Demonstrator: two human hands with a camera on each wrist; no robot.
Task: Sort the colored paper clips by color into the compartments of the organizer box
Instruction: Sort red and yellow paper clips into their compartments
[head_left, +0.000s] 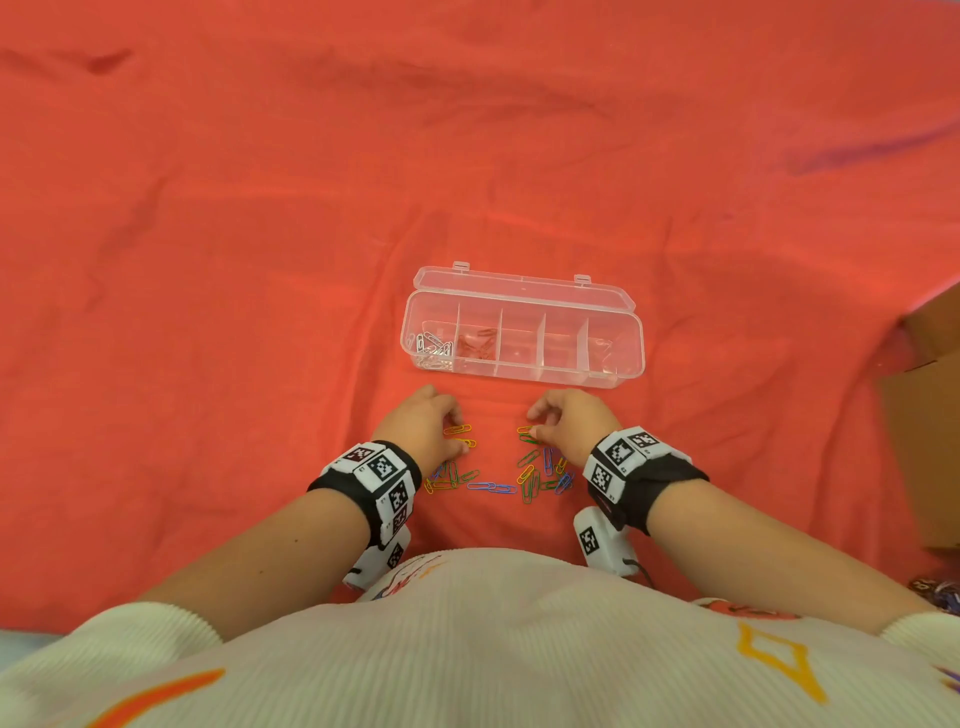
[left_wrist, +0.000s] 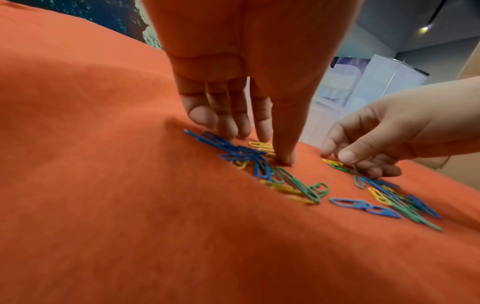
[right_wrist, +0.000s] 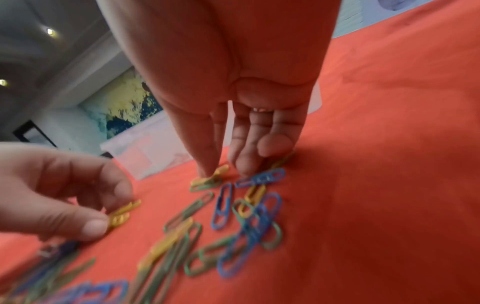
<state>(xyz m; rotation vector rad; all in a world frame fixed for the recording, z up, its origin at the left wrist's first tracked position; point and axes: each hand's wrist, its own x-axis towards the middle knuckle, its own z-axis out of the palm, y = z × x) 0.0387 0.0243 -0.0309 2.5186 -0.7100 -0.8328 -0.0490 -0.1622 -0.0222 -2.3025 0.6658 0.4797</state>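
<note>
Head view: yellow clips (head_left: 458, 430) are pinched by the left grip (head_left: 423, 423); a yellow clip (head_left: 525, 430) is pinched by the right grip (head_left: 569, 421).

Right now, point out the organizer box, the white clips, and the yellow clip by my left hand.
organizer box (head_left: 630, 347): head view, right end wall.
white clips (head_left: 434, 348): head view, pile in leftmost compartment.
yellow clip (head_left: 458, 429): head view, middle of its loop.

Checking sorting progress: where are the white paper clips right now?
In the head view, the white paper clips lie in the leftmost compartment of the clear organizer box, beside the compartment holding red clips.
</note>
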